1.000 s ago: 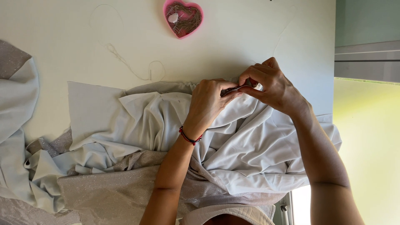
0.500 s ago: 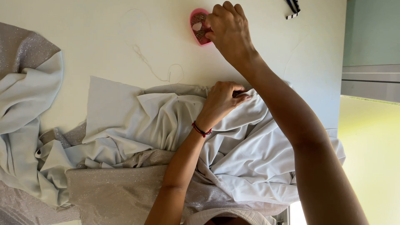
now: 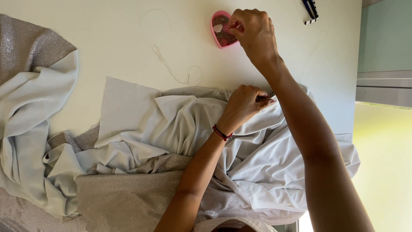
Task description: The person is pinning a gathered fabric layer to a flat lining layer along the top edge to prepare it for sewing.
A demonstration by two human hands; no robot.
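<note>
Left hand (image 3: 244, 103) is closed on a pinched fold of the pale grey fabric (image 3: 171, 129) heaped on the counter (image 3: 107, 43): soft, light, probably slippery, best gripped at an edge. Right hand (image 3: 253, 28) pinches inside the small pink heart-shaped dish (image 3: 219, 32), light and rigid.

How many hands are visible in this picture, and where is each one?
2. The right hand is at the pink heart-shaped dish near the top of the table. The left hand pinches the pale grey fabric below it. No other hands show.
</note>
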